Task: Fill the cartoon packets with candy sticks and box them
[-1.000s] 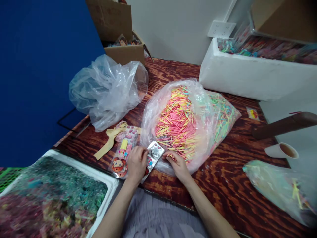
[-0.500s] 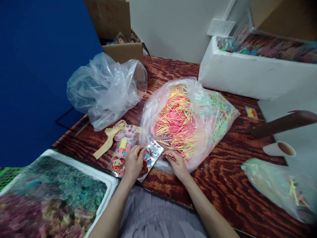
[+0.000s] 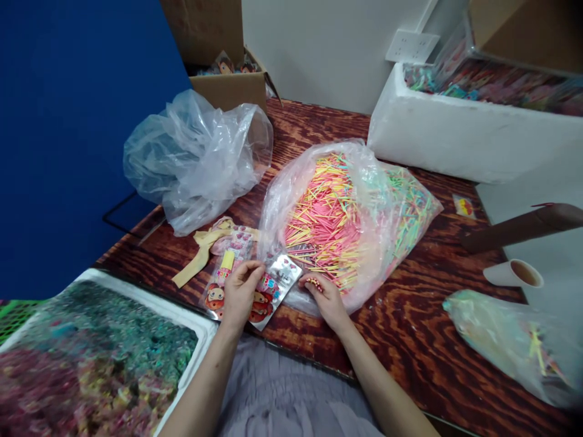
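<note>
My left hand (image 3: 241, 292) is closed in a pinch at the left edge of a silver printed packet (image 3: 286, 274) with a cartoon figure on it. What its fingertips hold, if anything, I cannot make out. Beneath and left of that hand lie more printed packets (image 3: 226, 267), partly covered. My right hand (image 3: 325, 298) is curled around a small bundle of thin sticks (image 3: 314, 283), their pink and yellow ends showing. It rests by the near edge of a clear plastic bag (image 3: 277, 203), which lies open over a heap of loose pink and yellow sticks (image 3: 323, 221).
A crumpled plastic bag (image 3: 200, 164) and a yellowish strip (image 3: 194, 267) lie to the left. Foam boxes stand at front left (image 3: 200, 328) and back right (image 3: 437, 130). At right are a paper cup (image 3: 501, 274), a brown cylinder (image 3: 514, 229) and another bag (image 3: 496, 334).
My left hand has shifted slightly left, uncovering more of the silver packet's cartoon print. My right hand stays nearly in place with the bundle of sticks.
</note>
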`<action>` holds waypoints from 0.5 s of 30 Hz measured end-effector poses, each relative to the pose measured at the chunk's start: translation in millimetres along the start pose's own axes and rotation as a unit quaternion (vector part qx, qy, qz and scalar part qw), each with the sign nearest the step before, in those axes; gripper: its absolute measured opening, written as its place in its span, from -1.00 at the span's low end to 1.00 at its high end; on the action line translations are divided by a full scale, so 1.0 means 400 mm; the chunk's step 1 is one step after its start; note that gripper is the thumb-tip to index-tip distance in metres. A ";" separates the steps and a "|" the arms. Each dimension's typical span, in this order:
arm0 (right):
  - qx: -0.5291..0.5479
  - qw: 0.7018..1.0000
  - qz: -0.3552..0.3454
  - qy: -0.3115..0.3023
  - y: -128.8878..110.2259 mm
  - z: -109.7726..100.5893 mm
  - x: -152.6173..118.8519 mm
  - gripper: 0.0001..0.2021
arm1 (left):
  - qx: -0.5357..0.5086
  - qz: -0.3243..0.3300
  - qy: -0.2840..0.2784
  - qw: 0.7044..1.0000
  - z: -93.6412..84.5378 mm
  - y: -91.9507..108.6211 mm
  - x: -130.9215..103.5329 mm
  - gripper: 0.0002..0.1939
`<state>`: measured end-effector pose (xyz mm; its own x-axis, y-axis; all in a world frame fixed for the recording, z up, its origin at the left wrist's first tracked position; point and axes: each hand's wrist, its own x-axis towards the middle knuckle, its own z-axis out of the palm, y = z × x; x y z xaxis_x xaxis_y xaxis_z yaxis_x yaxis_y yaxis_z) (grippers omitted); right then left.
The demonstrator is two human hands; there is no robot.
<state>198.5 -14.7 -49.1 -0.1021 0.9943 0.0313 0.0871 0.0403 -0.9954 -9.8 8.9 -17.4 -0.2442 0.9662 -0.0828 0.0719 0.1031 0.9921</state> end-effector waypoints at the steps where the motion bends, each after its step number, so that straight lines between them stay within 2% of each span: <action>1: 0.000 1.000 0.000 0.001 -0.001 0.000 0.001 -0.85 | -0.001 -0.004 0.001 1.000 0.001 0.001 -0.001 -0.80; 5: -0.004 1.000 0.006 0.003 -0.006 0.000 0.002 -0.85 | -0.004 -0.005 -0.004 1.000 0.003 0.005 -0.007 -0.75; 10: -0.011 1.000 0.011 0.007 -0.012 0.005 0.001 -0.84 | -0.010 0.016 -0.038 0.999 0.003 0.005 -0.017 -0.75; 15: -0.034 0.998 0.054 0.006 -0.022 -0.009 0.015 -0.84 | -0.014 0.014 -0.040 0.999 -0.003 -0.005 -0.021 -0.76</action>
<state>200.7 -8.9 -39.9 -0.0757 0.9944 -0.0738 0.1645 -0.0606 -0.9845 -8.9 0.3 -18.5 -0.1646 0.9845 -0.0610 0.0500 0.0701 0.9963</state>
